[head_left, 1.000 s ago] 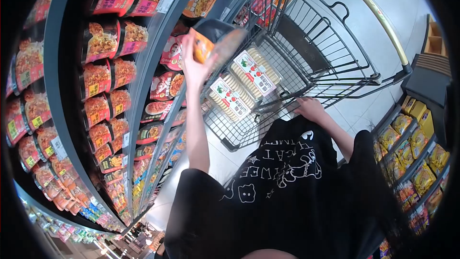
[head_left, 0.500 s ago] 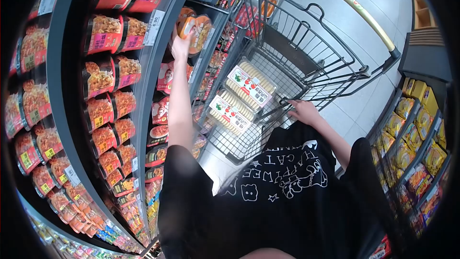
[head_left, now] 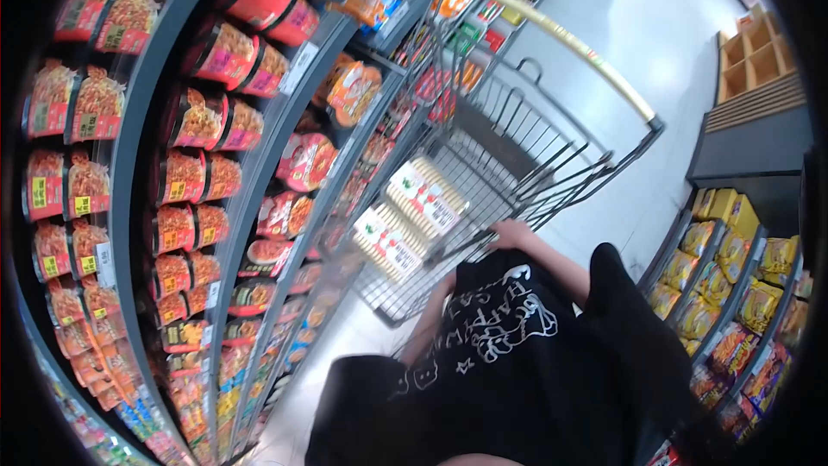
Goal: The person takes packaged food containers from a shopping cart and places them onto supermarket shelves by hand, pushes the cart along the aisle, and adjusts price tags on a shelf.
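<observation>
The right hand (head_left: 511, 235) rests at the near long edge of the cart (head_left: 474, 164), fingers bent toward the rim; I cannot tell how firmly they are closed. The left forearm (head_left: 425, 328) reaches toward the same edge, closer to the cart's front corner, but the black shirt (head_left: 509, 362) hides most of that hand, so whether it is spread, narrow or holding anything cannot be told. In the cart, the farther biscuit pack (head_left: 427, 197) and the nearer biscuit pack (head_left: 388, 242) lie side by side, labels up, toward the front end and well apart from the handle (head_left: 561, 43). Left of the cart, an orange tub (head_left: 354, 91) sits at the front edge of the shelf (head_left: 278, 121), just beyond a red tub (head_left: 306, 161). The step in hand looks like steadying the cart beside the shelf; moving it would call for a sure hold on the rim and a level path, so the packs do not slide.
</observation>
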A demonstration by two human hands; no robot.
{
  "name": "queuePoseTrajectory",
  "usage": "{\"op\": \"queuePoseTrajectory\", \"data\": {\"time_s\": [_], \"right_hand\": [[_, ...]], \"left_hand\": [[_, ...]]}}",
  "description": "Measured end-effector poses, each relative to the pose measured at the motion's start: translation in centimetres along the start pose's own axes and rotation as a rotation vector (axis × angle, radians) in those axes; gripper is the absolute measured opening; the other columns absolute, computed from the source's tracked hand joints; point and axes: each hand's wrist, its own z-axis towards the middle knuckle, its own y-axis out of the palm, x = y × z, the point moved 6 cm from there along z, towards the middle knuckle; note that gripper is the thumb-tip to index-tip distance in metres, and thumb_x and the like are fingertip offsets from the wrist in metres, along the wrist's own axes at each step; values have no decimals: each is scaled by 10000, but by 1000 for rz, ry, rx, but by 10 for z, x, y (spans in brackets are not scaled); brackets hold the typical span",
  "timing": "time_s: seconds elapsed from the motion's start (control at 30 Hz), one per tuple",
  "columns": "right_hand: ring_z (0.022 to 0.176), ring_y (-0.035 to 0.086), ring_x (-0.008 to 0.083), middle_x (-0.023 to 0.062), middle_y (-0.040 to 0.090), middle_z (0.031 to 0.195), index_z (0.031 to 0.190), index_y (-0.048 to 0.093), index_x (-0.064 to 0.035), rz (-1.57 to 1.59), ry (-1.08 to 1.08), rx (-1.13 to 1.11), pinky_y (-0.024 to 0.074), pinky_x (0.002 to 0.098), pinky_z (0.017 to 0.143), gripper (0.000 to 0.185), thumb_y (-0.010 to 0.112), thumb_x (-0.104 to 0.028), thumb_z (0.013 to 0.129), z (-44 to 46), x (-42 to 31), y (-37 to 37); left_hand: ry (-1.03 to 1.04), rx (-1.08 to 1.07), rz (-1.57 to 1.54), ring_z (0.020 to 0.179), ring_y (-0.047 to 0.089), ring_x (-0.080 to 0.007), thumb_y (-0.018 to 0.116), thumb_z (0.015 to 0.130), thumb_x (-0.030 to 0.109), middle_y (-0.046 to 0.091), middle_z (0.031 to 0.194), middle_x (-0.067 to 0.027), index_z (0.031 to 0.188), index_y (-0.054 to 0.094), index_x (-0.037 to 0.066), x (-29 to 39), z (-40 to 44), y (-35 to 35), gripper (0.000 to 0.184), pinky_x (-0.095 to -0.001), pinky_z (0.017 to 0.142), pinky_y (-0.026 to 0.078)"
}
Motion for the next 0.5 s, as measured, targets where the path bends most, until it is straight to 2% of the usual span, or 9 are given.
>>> {"op": "queuePoseTrajectory", "data": {"time_s": [0.03, 0.07, 0.13, 0.27, 0.33, 0.37, 0.4, 0.47, 0.5], "right_hand": [[863, 498, 279, 124, 530, 925, 1060, 452, -162, 9, -29, -77, 397, 354, 733, 599, 505, -513, 577, 11, 8, 14], [898, 481, 275, 115, 517, 965, 1046, 471, -145, 10, -71, -112, 376, 332, 770, 625, 490, -555, 574, 14, 11, 19], [905, 478, 264, 109, 514, 977, 996, 511, -111, 43, -166, -374, 367, 311, 777, 647, 480, -596, 569, 1, 2, 16], [870, 497, 242, 102, 544, 917, 963, 528, -77, 46, -264, -552, 377, 301, 734, 676, 480, -621, 564, -3, 7, 34], [720, 529, 207, 102, 566, 792, 865, 572, -50, 50, -301, -387, 411, 300, 614, 613, 522, -580, 561, -6, 18, 35], [742, 539, 212, 93, 569, 798, 926, 540, -68, 38, -204, -486, 409, 287, 642, 650, 499, -606, 562, -23, 20, 29], [702, 544, 196, 82, 570, 768, 910, 547, -83, -2, -171, -453, 416, 283, 599, 632, 511, -600, 550, -24, 29, 33], [708, 544, 212, 89, 569, 755, 897, 550, -100, -189, -247, -246, 421, 298, 593, 616, 528, -593, 529, -61, 21, 7], [708, 543, 221, 79, 571, 720, 852, 559, -109, -261, -310, -29, 424, 322, 579, 600, 542, -595, 501, -58, 32, 12]], "left_hand": [[44, -251, -66, 713, 507, -242, 498, 687, 245, 524, 897, -150, 991, 477, 20, 6, -24, -14, 379, -319, 634, 396], [130, 222, -319, 656, 518, -218, 512, 676, 210, 549, 785, -124, 964, 489, 30, 13, -39, -54, 341, -305, 583, 398], [6, 454, -500, 697, 523, -216, 511, 671, 126, 542, 780, -138, 928, 489, 20, 9, -58, -98, 279, -293, 606, 405], [-38, 499, -408, 808, 521, -259, 514, 670, 114, 535, 891, -133, 959, 469, -5, -49, -58, -114, 316, -314, 673, 407], [-188, 673, 44, 810, 497, -301, 543, 642, 120, 520, 890, -162, 926, 491, 14, -19, -110, -126, 307, -346, 694, 390], [-273, 661, -131, 844, 470, -306, 544, 629, 116, 510, 898, -165, 916, 491, 3, -12, -130, -125, 313, -360, 723, 367], [-372, 743, 82, 922, 437, -305, 556, 613, 115, 468, 970, -193, 881, 507, 15, 13, -160, -132, 290, -353, 791, 340], [-569, 1043, 372, 1092, 260, -298, 569, 620, 148, 298, 1169, -171, 1022, 429, 46, 4, -199, -107, 437, -441, 870, 231], [-696, 858, 328, 1150, 157, -278, 545, 653, 230, 136, 1263, -145, 1166, 282, 96, 0, -209, -93, 592, -489, 866, 178]]}}
